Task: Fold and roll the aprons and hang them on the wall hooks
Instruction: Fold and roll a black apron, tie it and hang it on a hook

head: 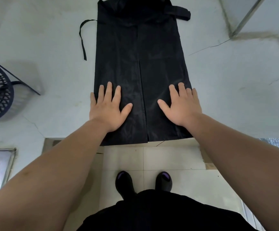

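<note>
We see the black apron lying flat on the pale worktop, both side flaps folded in to meet down its middle. Near the apron's closest edge, the left hand and right hand press flat, fingers straight.

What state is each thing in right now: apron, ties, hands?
apron: flat on the surface, sides folded in to the middle, not rolled.
loose tie: trailing off the apron's left edge.
bunched tie: folded over at the far right corner.
left hand: flat, pressing the apron's near end.
right hand: flat, pressing the apron's near end.
</note>
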